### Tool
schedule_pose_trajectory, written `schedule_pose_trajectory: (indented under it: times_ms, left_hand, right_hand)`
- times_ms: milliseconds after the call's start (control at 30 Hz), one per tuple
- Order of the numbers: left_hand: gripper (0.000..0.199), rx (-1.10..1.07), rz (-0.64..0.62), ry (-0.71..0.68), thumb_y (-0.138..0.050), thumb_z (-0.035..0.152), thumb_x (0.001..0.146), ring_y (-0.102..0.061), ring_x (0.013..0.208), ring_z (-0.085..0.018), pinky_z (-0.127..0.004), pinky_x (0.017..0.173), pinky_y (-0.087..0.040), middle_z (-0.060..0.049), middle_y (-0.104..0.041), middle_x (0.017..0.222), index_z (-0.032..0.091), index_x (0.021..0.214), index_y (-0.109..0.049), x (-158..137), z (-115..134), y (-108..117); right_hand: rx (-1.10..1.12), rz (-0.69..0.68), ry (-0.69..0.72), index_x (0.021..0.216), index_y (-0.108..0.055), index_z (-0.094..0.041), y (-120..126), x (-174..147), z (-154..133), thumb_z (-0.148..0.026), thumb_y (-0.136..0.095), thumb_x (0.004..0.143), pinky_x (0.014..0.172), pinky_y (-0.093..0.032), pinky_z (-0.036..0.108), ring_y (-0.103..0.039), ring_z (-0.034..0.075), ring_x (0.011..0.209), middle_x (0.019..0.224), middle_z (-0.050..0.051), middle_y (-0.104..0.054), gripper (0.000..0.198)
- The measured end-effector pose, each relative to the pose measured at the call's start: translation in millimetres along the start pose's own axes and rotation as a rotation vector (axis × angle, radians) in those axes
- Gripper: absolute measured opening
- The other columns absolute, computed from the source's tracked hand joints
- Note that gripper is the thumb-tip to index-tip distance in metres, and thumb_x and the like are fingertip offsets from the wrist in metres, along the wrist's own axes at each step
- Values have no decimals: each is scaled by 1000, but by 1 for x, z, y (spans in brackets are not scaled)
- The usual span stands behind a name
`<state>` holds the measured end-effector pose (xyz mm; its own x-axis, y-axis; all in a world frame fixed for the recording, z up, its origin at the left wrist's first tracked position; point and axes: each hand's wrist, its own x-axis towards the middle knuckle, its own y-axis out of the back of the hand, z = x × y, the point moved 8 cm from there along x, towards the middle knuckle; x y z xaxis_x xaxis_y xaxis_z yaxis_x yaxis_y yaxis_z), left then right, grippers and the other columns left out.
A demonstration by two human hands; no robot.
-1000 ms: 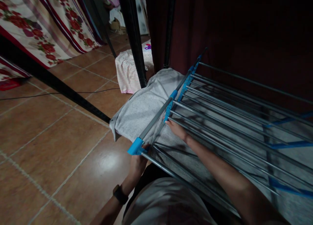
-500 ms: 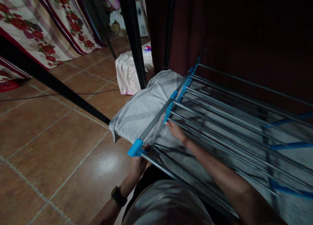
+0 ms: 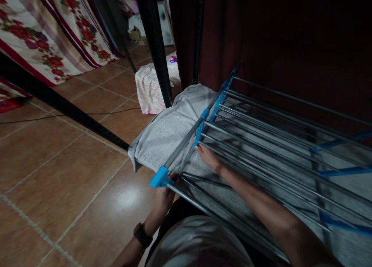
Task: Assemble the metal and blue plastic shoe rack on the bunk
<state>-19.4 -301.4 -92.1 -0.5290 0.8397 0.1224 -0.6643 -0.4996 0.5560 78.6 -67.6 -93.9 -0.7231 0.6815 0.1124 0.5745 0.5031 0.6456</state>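
A metal drying rack (image 3: 247, 136) with grey bars and blue plastic joints lies across a grey cloth-covered surface (image 3: 165, 137). My left hand (image 3: 165, 195), a dark watch on its wrist, is closed at the rack's near corner, under the blue corner piece; its fingertips are partly hidden by the rack. Reaching over the near bars, my right hand (image 3: 207, 155) has its fingers closed on the perforated blue strip that holds the bar ends. The rack's far right end shows more blue parts.
Black metal posts (image 3: 155, 46) rise at the cloth's corners, one slanting across the left. A striped cloth (image 3: 149, 86) covers something low behind. A floral curtain (image 3: 52, 30) hangs at left, a dark red curtain (image 3: 215, 46) at back. A thin cable (image 3: 104, 112) crosses the tiled floor.
The view has shifted very slightly, so the scene sits a little further left. Both hands keep their places on the drying rack.
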Motion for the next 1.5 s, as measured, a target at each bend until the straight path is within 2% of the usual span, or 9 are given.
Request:
schedule_pose_trajectory:
  times_ms: [267, 633, 733, 833, 900, 967, 1067, 1267, 1500]
  left_hand:
    - [32, -14, 20, 28, -56, 39, 90, -68, 106, -29, -45, 95, -55, -13, -74, 107, 17, 107, -70, 0, -7, -5]
    - [37, 89, -63, 7, -57, 40, 88, -70, 103, -31, -45, 90, -57, -15, -75, 109, 15, 110, -72, 15, -20, -5]
    - [38, 110, -49, -21, -58, 42, 87, -71, 102, -32, -46, 89, -58, -14, -75, 107, 15, 109, -74, 16, -22, -4]
    - [39, 111, -43, -29, -58, 44, 86, -70, 104, -32, -46, 90, -57, -13, -75, 108, 16, 110, -74, 17, -24, -4]
    - [42, 103, -48, -11, -58, 45, 87, -70, 105, -33, -46, 90, -57, -14, -75, 109, 15, 111, -73, 19, -26, -4]
    - [44, 99, -64, -7, -58, 47, 87, -70, 104, -33, -47, 90, -57, -15, -75, 109, 14, 112, -73, 20, -27, -5]
    - [45, 110, -77, -19, -58, 48, 87, -70, 102, -33, -46, 89, -56, -16, -75, 107, 14, 111, -73, 20, -22, -4]
    - [44, 108, -90, 33, -58, 47, 86, -71, 101, -33, -45, 89, -56, -15, -76, 105, 14, 111, -73, 21, -11, -2]
    - [44, 153, -63, 34, -56, 46, 86, -70, 101, -35, -49, 90, -55, -16, -75, 105, 13, 110, -73, 19, -5, 2]
  right_hand:
    - [-70, -4, -47, 126, -61, -19, -9, 0, 5, -18, -43, 94, 112, -40, 39, -58, 23, 124, 129, 10, -65, 37]
    - [-77, -8, -44, 128, -60, -18, 0, 5, -6, -10, -44, 85, 113, -38, 39, -57, 23, 123, 130, 8, -64, 47]
    - [-151, 10, -38, 134, -54, -17, 11, -10, -9, -9, -44, 85, 114, -37, 41, -56, 24, 123, 130, 10, -63, 52]
    - [-228, -1, 12, 132, -54, -15, 20, -46, -16, -13, -41, 91, 112, -38, 40, -53, 23, 124, 132, 12, -59, 43]
    - [-279, -122, 122, 127, -56, -16, 15, -77, -30, -24, -45, 96, 107, -42, 37, -53, 22, 120, 129, 11, -59, 34]
    - [-363, -254, 198, 123, -57, -16, 6, -107, -43, -40, -54, 94, 101, -45, 38, -55, 23, 113, 122, 10, -59, 37]
    - [-509, -328, 185, 117, -58, -17, -3, -133, -54, -47, -65, 85, 97, -44, 40, -55, 26, 109, 116, 10, -60, 45]
    - [-645, -311, 93, 110, -58, -14, -11, -132, -58, -29, -59, 85, 94, -44, 39, -55, 28, 107, 113, 13, -60, 29]
    - [-671, -332, -11, 109, -57, -13, -3, -118, -45, -27, -57, 82, 84, -48, 39, -58, 29, 101, 113, 14, -61, 30]
